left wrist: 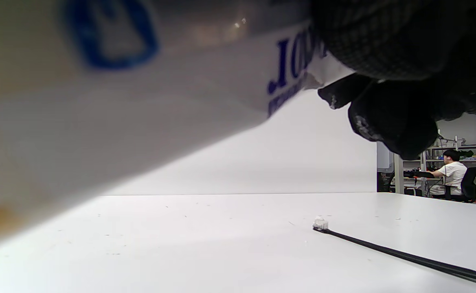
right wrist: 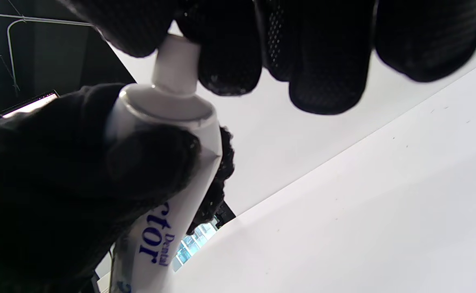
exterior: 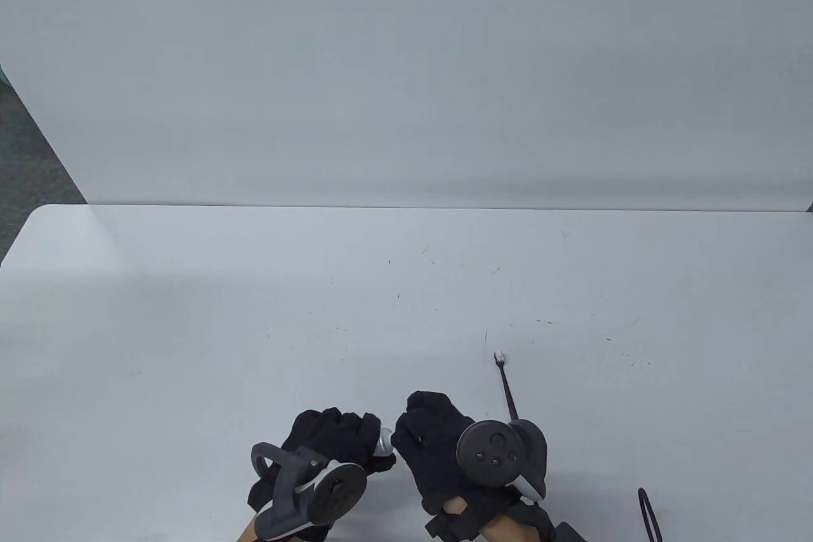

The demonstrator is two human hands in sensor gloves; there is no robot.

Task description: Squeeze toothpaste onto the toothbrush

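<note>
Left hand [exterior: 330, 440] grips the toothpaste tube [right wrist: 168, 171] while right hand [exterior: 432, 440] fingers pinch its cap [right wrist: 176, 61]; uncapping underway, toothbrush [exterior: 507, 389] waits on counter [exterior: 254, 313]

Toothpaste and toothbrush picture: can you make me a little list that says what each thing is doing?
toothpaste tube: white with blue letters, gripped around its body by the left hand
cap: on the tube's end, pinched by the right hand fingers
toothbrush: black handle, white bristles, lying on the table, no hand touching it
paste on bristles: cannot tell
</note>
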